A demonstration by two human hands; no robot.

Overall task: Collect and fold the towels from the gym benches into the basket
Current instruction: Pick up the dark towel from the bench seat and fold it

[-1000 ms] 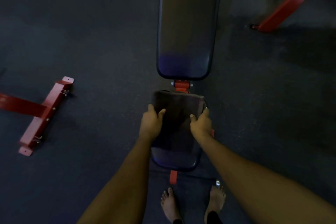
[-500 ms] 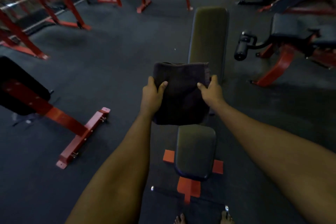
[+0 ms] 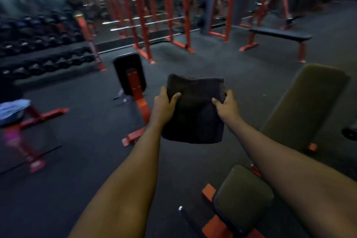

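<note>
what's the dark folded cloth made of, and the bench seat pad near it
The dark folded towel: soft matte fabric, probably terry cotton; it sags and shows layered edges. The olive padded bench seat: likely vinyl over foam; smooth, faintly sheened, rounded corners.

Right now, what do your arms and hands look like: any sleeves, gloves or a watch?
Both are bare. The left hand and right hand wear no gloves, and no watch or band shows at either wrist. The left forearm and right forearm show no sleeve up to the frame's edge. Rings: too dim to tell.
</note>
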